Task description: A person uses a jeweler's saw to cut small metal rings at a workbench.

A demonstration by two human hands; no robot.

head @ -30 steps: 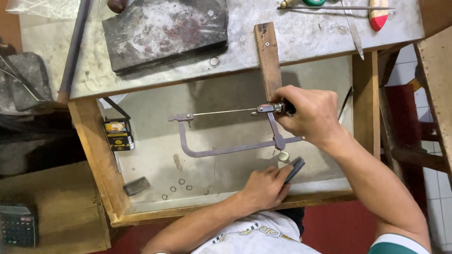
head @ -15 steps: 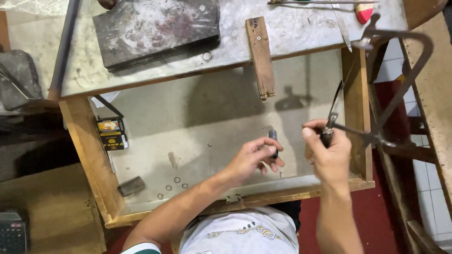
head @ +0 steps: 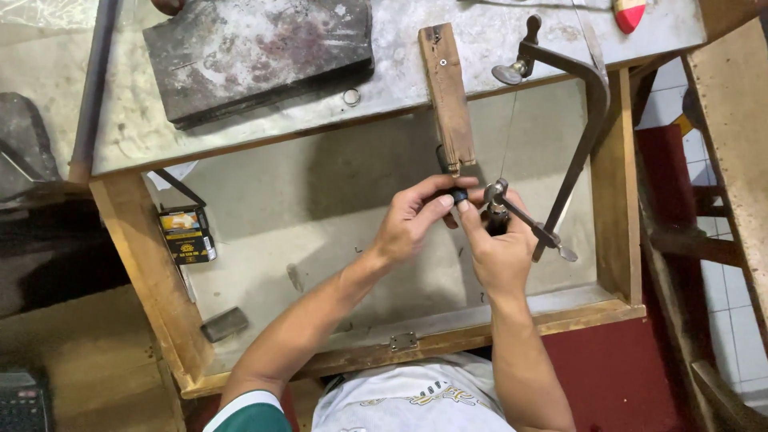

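Grey, scuffed metal covers the desk (head: 264, 120), and below its edge a wooden tray drawer (head: 144, 272) stands pulled out over the person's lap, its pale floor dusted with filings. On the desk top lies one dark, worn slab (head: 256, 48), and one wooden bench peg (head: 446, 96) juts from the edge out over the drawer. Red floor and white tiles show to the right.

Both forearms reach up from the bottom of the view and meet just under the peg's tip. One jeweller's saw frame (head: 588, 120) stands on end there, its arch toward the right and its thin blade running down to the hands. The right hand (head: 500, 252) is wrapped around the saw's handle, fingers closed tight on it, thumb pointing up. The left hand (head: 412, 220) comes in from the left, its fingers pinched on a small dark piece (head: 458, 195) right beside the saw's lower clamp; what that piece is, I cannot tell.

In the drawer's left corner sits one small yellow-and-black box (head: 186, 234), and lower down one dark little block (head: 224, 323).
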